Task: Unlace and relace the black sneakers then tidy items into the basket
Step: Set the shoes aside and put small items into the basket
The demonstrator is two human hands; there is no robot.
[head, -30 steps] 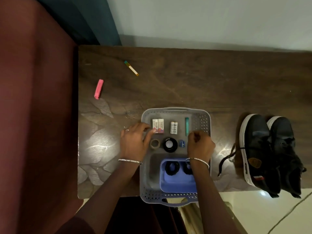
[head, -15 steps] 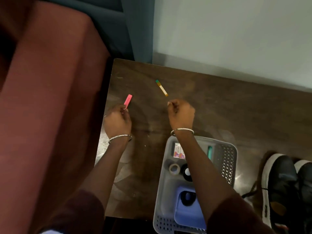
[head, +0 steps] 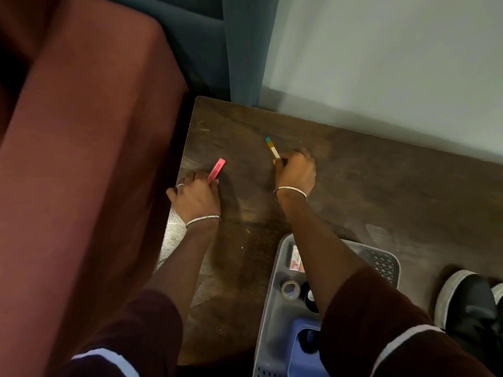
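- The left hand is seen at the left edge of the desk. Its fingers are curled, and the near end of a pink bar is grasped in its grip.
- The pink bar is angled away from the hand, with its far end pointing up and to the right.
- The right hand is placed further along the desk, well apart from the left. The near end of a striped stick is pinched in its clenched fingers.
- The far end of the stick is coloured teal and orange and points towards the wall.
- A thin bracelet is worn on each wrist, and a ring is worn on the left hand.
- The grey basket is found on the near part of the desk, partly covered by the right forearm.
- A roll of tape, a small printed box and a blue tray are seen inside the basket.
- The black sneakers are set on the desk just right of the basket, cut off by the frame edge.
- A maroon cloth surface lies left of the desk.
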